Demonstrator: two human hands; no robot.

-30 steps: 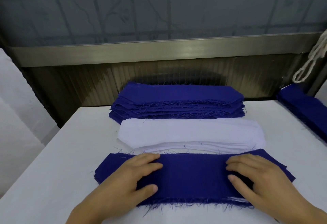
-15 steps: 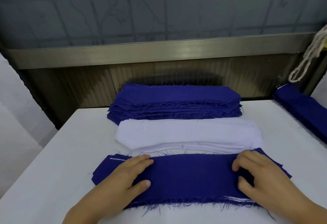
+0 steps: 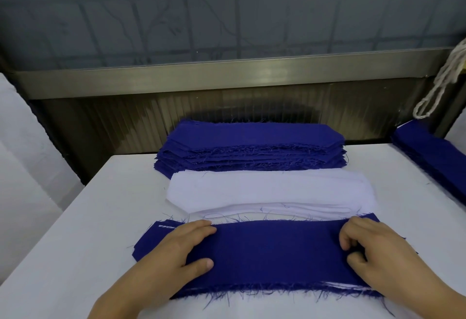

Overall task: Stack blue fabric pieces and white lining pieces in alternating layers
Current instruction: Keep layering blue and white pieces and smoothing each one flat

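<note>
Left hand (image 3: 174,250) rests flat and right hand (image 3: 373,250) presses with curled fingers on the frayed blue fabric strip (image 3: 272,253) topping the near stack. Beyond the hands: white lining pile (image 3: 269,190), then blue pile (image 3: 252,147). Uneven pressure could skew the layers.

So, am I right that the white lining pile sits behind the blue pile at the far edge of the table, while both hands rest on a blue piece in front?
Not quite: the head view shows the white pile in front of the far blue pile, between it and the blue piece. Both hands do rest on that piece.
</note>
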